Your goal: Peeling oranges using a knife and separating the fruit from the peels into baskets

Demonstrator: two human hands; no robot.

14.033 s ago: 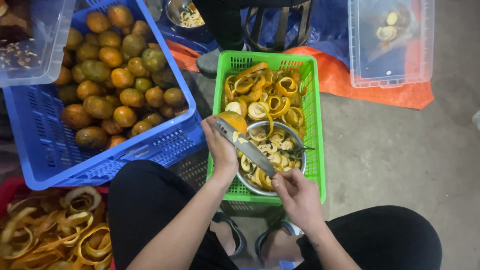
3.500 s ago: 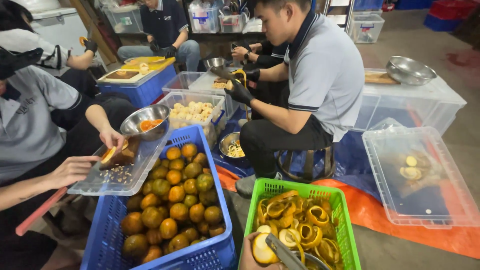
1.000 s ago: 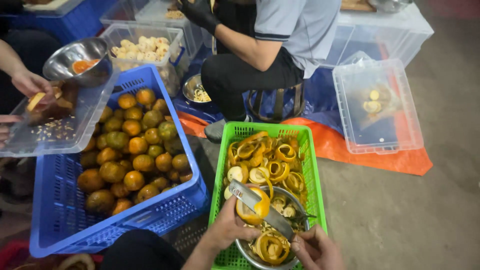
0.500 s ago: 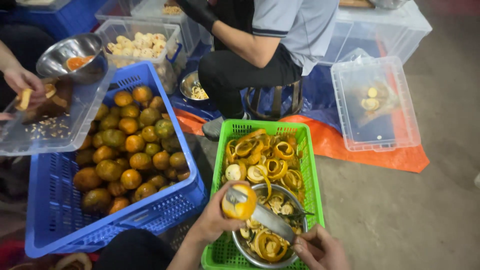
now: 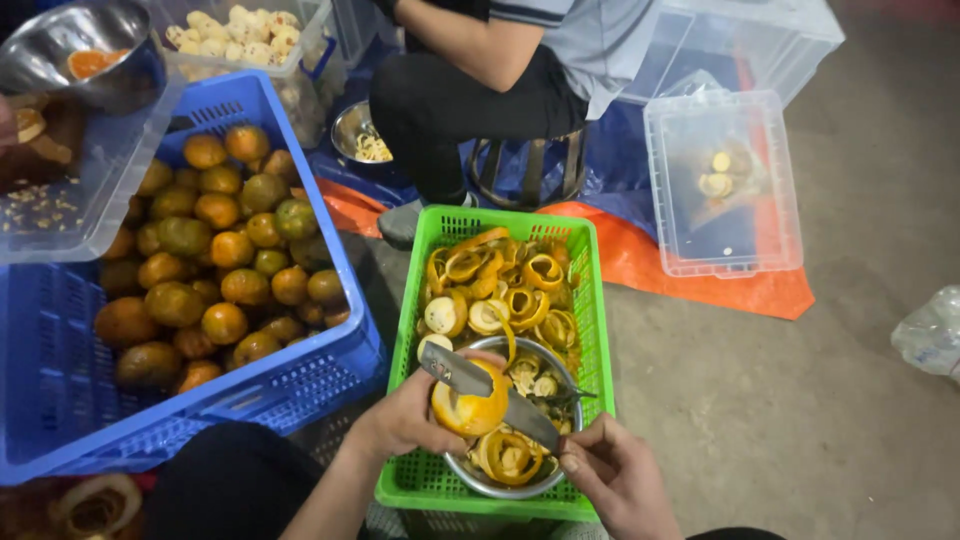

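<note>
My left hand [image 5: 400, 420] grips a partly peeled orange [image 5: 470, 403] over a metal bowl [image 5: 562, 366] of peels. My right hand [image 5: 612, 476] holds a knife [image 5: 488, 390] by its handle, and the blade lies across the top of the orange. The bowl sits inside a green plastic basket [image 5: 592, 330] filled with curled orange peels [image 5: 500, 285].
A blue crate [image 5: 70, 350] of whole oranges [image 5: 215, 255] stands at the left, a clear tray [image 5: 70, 215] resting on its rim. Another person [image 5: 500, 70] sits on a stool behind the basket. A clear lidded box [image 5: 722, 180] lies on orange sheeting to the right, beside bare concrete floor.
The view has tilted down toward my hands. The orange and knife have dropped lower over the bowl, and the blade now rests across the fruit.
</note>
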